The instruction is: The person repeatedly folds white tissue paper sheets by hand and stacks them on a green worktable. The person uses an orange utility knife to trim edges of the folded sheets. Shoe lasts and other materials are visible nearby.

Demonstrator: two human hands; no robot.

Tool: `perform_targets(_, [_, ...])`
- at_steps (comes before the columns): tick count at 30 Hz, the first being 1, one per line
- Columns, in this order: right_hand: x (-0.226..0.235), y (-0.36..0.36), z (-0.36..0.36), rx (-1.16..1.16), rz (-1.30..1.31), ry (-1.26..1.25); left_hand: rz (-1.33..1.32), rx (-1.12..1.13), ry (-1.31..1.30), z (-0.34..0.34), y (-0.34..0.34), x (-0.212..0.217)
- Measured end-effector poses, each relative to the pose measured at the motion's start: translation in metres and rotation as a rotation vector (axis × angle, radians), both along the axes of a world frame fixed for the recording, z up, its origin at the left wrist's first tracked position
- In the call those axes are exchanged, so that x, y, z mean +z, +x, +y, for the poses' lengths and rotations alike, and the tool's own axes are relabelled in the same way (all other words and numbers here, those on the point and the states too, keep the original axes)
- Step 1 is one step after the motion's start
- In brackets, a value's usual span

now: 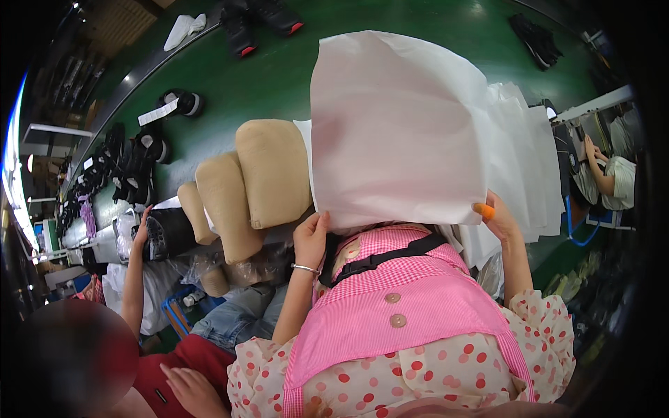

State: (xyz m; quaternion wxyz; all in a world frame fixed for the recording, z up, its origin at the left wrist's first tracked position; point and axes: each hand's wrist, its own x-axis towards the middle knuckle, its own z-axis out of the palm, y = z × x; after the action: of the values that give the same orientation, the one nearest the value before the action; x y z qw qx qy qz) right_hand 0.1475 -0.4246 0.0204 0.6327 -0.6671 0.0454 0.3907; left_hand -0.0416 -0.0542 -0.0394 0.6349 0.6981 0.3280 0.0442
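Note:
A large sheet of thin white paper (pixel 397 125) is held up in front of me, bowed and slightly see-through, with a pinkish tint. My left hand (pixel 310 240) pinches its near left corner, a bracelet around the wrist. At the near right corner my right hand (pixel 499 217) grips the sheet, an orange cover on one fingertip. Behind and right of it lies a pile of white paper sheets (pixel 529 160), partly hidden. Just left of the sheet rest several beige padded forms (pixel 273 174), side by side on the green table.
The green tabletop (pixel 279 83) carries black shoes (pixel 239 29) at the back and more shoes (pixel 139 164) at left. A co-worker in red sits at my left, one hand (pixel 145 226) by a black item (pixel 169 233). Another person's arm (pixel 598 171) shows at far right.

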Motion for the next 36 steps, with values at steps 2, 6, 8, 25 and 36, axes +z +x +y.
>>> perform_targets(2, [-0.006, 0.000, -0.002, -0.042, 0.010, 0.012, 0.010, 0.052, 0.026, -0.005, -0.004, 0.000])
perform_targets(6, [-0.019, 0.006, -0.010, -0.140, 0.038, -0.015, -0.001, 0.052, -0.043, -0.007, -0.013, 0.001])
perform_targets(8, [-0.020, 0.012, -0.006, -0.209, 0.040, -0.001, -0.026, 0.043, -0.152, -0.005, -0.015, 0.005])
perform_targets(25, [-0.039, 0.045, 0.032, -0.069, -0.238, -0.118, -0.050, -0.072, 0.059, -0.005, -0.042, 0.020])
perform_targets(36, [-0.038, 0.037, 0.031, -0.060, -0.333, -0.194, -0.030, -0.067, 0.331, -0.002, -0.046, -0.001])
